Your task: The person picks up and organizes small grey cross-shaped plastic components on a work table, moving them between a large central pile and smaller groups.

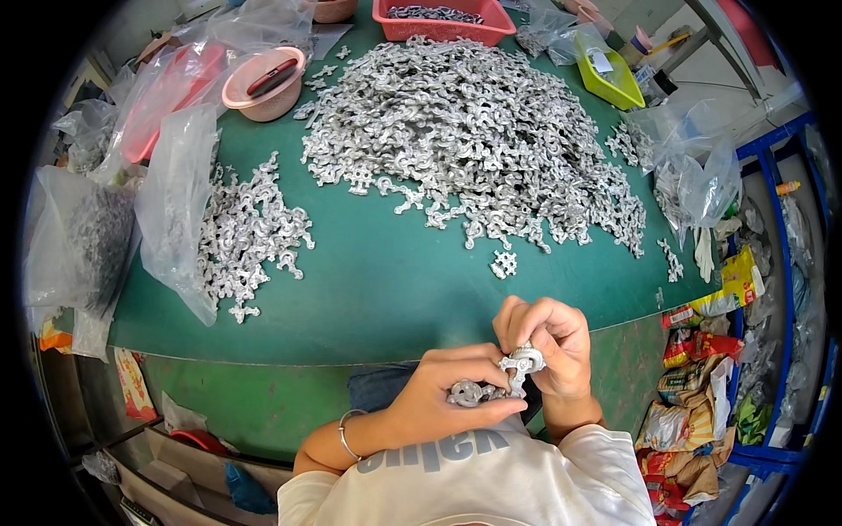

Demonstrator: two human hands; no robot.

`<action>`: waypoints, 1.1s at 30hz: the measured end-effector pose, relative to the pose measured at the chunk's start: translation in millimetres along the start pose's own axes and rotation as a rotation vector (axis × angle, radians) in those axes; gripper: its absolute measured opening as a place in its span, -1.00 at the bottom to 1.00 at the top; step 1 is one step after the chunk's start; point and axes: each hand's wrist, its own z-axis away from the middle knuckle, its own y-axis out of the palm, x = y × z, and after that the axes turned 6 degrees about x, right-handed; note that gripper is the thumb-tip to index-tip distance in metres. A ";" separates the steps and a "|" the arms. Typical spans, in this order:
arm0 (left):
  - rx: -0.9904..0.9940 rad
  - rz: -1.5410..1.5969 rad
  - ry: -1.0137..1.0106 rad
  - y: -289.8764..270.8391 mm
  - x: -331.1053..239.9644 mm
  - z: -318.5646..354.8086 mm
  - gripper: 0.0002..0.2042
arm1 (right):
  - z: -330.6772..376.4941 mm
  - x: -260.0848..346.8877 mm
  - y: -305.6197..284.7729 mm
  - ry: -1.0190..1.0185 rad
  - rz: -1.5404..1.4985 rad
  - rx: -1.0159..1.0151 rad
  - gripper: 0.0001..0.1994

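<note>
Castings [474, 131] crowded the tabletop [377, 280]; by its near edge, my curled left hand [443, 379] and right hand [561, 346] pinched pieces [524, 359].

The metal parts [465, 131] are silver-grey, the tabletop [377, 263] green.

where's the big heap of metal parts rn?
Head view, upper middle: the heap sits on the green table, between the pink bowl left and yellow-green bin right, red tray behind.
</note>
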 end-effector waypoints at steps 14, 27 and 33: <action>-0.063 0.052 -0.001 -0.4 2.0 0.3 -0.90 | 2.8 3.4 -3.7 -0.039 0.086 -0.066 -0.84; -0.036 0.110 -0.011 -2.5 3.5 2.3 -0.92 | 6.5 2.5 -7.2 -0.043 0.070 -0.074 -0.83; -0.031 0.127 -0.028 -0.6 3.2 2.6 -0.92 | 7.5 3.5 -5.9 0.003 0.023 -0.074 -0.84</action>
